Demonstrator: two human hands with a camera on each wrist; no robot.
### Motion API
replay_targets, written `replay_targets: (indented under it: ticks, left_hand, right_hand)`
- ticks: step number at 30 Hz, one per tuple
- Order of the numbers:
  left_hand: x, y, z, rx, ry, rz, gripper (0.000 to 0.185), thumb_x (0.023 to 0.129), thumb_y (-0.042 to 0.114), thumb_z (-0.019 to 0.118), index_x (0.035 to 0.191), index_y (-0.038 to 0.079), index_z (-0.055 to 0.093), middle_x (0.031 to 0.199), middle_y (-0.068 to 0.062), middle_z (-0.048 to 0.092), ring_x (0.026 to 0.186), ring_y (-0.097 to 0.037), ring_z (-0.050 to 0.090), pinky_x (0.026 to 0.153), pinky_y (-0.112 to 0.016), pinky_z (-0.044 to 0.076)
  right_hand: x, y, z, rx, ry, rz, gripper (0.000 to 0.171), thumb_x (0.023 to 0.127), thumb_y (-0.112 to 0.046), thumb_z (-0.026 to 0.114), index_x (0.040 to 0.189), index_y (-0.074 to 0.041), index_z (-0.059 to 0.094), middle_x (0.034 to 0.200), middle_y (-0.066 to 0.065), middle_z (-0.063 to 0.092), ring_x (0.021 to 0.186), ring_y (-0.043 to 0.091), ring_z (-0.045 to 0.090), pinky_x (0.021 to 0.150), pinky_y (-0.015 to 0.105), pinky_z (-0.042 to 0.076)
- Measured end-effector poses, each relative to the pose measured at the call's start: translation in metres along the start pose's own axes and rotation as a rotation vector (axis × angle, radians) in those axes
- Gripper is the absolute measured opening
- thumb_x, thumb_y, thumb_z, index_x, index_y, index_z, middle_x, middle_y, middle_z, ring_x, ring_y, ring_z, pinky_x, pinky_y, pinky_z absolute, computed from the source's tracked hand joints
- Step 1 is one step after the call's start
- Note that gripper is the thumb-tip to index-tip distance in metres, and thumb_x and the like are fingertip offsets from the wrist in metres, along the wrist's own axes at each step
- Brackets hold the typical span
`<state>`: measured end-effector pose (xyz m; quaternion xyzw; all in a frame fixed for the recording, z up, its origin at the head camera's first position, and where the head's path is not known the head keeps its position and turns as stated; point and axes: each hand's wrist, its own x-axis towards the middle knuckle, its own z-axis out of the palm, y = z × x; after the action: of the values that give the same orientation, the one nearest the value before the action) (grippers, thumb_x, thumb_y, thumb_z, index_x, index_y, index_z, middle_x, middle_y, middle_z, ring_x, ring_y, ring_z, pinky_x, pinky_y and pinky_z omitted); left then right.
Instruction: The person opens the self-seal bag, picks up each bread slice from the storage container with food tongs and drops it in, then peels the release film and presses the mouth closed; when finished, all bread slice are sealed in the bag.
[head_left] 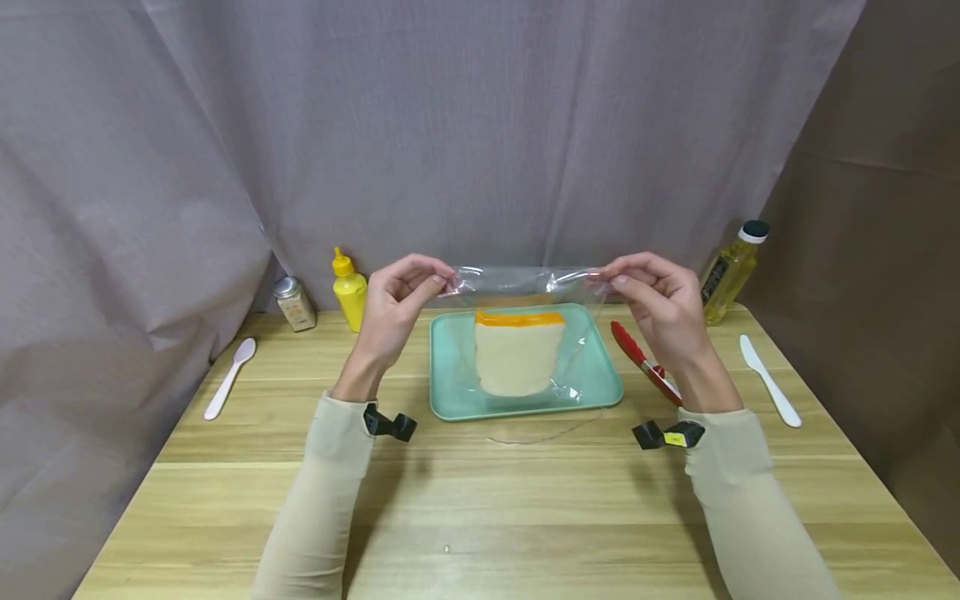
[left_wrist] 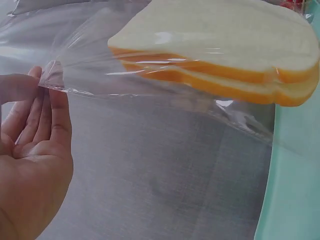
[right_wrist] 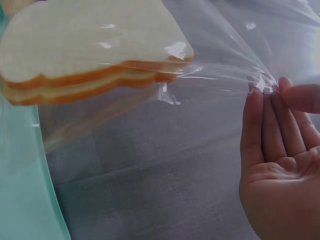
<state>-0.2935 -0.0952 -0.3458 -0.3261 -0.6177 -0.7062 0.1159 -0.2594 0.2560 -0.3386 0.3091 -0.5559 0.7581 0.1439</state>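
Observation:
A sheet of clear plastic film (head_left: 517, 282) is stretched between both hands above the table's far edge. My left hand (head_left: 390, 308) pinches its left corner between thumb and fingertips. At the opposite corner my right hand (head_left: 663, 308) pinches it the same way. Two stacked slices of bread (head_left: 519, 360), white with an orange-brown crust, lie flat behind the film, over the green tray (head_left: 602, 382). In the left wrist view the film covers the bread (left_wrist: 225, 35) and runs below its crust. The right wrist view shows it gathered in small folds at the fingertips (right_wrist: 254, 100).
Left of the tray stand a yellow squeeze bottle (head_left: 350, 296) and a shaker jar (head_left: 295, 307), with a white spoon (head_left: 231, 379) nearer. On the right are red tongs (head_left: 632, 346), partly behind my wrist, a white knife (head_left: 771, 383) and an oil bottle (head_left: 727, 279). A grey curtain (head_left: 480, 125) hangs behind.

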Motion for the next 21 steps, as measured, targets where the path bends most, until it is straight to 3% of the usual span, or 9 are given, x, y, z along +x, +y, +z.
replay_targets:
  ticks: [5, 10, 14, 21]
  left_hand:
    - [-0.0008, 0.0043, 0.0014, -0.021, 0.020, 0.003, 0.019, 0.105, 0.007, 0.059, 0.108, -0.002, 0.076, 0.103, -0.005, 0.080, 0.095, -0.017, 0.076, 0.095, -0.032, 0.064]
    - [0.0000, 0.0051, 0.0015, 0.087, 0.049, -0.008, 0.012, 0.102, 0.017, 0.077, 0.105, 0.006, 0.080, 0.097, -0.003, 0.083, 0.087, -0.020, 0.079, 0.085, -0.032, 0.066]
    - [-0.0005, 0.0051, 0.0010, 0.124, 0.031, -0.035, 0.015, 0.095, 0.014, 0.086, 0.106, 0.006, 0.080, 0.099, -0.005, 0.084, 0.086, -0.026, 0.079, 0.078, -0.029, 0.065]
    - [0.0000, 0.0078, -0.0010, 0.070, 0.003, -0.033, 0.017, 0.093, 0.000, 0.084, 0.108, 0.003, 0.076, 0.101, -0.004, 0.084, 0.090, -0.022, 0.081, 0.084, -0.033, 0.068]
  right_hand:
    - [0.0008, -0.0016, 0.0001, -0.067, -0.009, -0.003, 0.024, 0.108, 0.005, 0.050, 0.111, 0.020, 0.068, 0.109, 0.015, 0.082, 0.105, 0.025, 0.081, 0.099, 0.033, 0.064]
    - [0.0006, -0.0050, -0.0006, -0.187, -0.004, 0.027, 0.015, 0.103, 0.009, 0.064, 0.114, 0.016, 0.070, 0.111, 0.010, 0.084, 0.103, 0.020, 0.081, 0.098, 0.030, 0.064]
    - [-0.0009, -0.0074, -0.0030, -0.249, 0.006, 0.065, 0.019, 0.098, 0.011, 0.071, 0.117, 0.011, 0.072, 0.113, 0.006, 0.084, 0.104, 0.017, 0.082, 0.097, 0.028, 0.063]
    - [-0.0018, -0.0095, -0.0069, -0.298, 0.024, 0.091, 0.023, 0.095, 0.010, 0.076, 0.118, 0.007, 0.074, 0.112, 0.002, 0.085, 0.098, 0.015, 0.083, 0.089, 0.027, 0.065]
